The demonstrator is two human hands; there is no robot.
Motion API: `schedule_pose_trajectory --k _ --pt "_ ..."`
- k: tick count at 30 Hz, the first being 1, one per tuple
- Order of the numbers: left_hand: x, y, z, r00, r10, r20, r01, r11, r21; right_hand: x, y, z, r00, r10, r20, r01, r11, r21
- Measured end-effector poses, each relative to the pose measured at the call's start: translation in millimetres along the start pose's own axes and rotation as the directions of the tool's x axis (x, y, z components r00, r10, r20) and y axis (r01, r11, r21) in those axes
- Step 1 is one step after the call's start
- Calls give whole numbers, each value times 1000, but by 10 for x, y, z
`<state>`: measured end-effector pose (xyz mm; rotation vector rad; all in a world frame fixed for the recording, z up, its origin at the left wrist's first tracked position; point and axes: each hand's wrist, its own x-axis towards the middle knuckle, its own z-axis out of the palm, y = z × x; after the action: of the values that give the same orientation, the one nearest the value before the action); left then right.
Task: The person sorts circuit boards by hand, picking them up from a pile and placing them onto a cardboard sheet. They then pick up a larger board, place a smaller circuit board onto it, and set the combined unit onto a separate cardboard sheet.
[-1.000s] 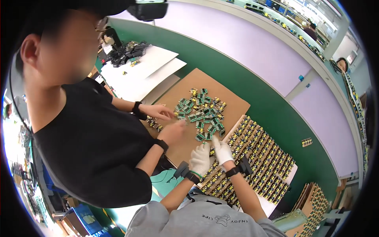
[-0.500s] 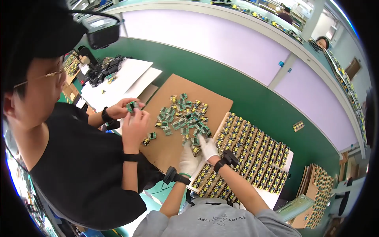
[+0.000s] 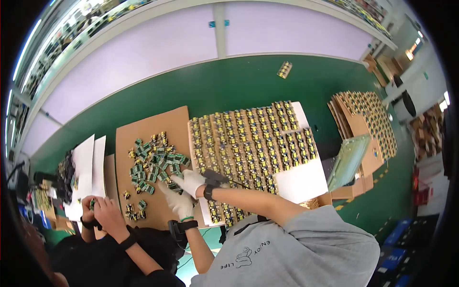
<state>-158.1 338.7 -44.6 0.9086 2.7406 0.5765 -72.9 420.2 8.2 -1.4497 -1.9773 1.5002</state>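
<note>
My left hand [image 3: 180, 203], in a white glove, is at the near right edge of a loose pile of green circuit boards [image 3: 160, 165] on brown cardboard. Its fingers close around a small circuit board [image 3: 175, 187], partly hidden between my two hands. Just right of it my right hand [image 3: 191, 182], gloved too, reaches left with fingers stretched toward the pile's edge. Under and beyond my right forearm, dense rows of boards with yellow parts [image 3: 253, 143] stand on a white-edged sheet. Both wrists carry black strapped devices.
At left, a co-worker's bare hands [image 3: 105, 213] hold a small board above the cardboard sheet [image 3: 125, 143]. White panels [image 3: 88, 160] stand beyond them. A stacked cardboard tray of boards [image 3: 368, 119] is at the right, and a single strip of boards [image 3: 284, 70] lies on the green table [image 3: 229, 81].
My view has swung to the right, shifting the pile and co-worker leftward in the picture. Both my hands remain close together by the boards, now nearer the pile.
</note>
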Motion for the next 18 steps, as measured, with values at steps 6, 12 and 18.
schedule_pose_trajectory --k 6,12,18 --pt "-55 291 -151 988 153 4 -151 981 -119 -321 -21 -721 957 -127 -262 138 990 22" --pt "-248 249 -489 997 75 -22 -77 977 -199 -786 894 -2398 564 65 -823 -379 906 -189" --pt "-358 45 -424 993 63 -105 -85 970 -229 -1391 2379 -3152 372 471 -800 -826 562 -54"
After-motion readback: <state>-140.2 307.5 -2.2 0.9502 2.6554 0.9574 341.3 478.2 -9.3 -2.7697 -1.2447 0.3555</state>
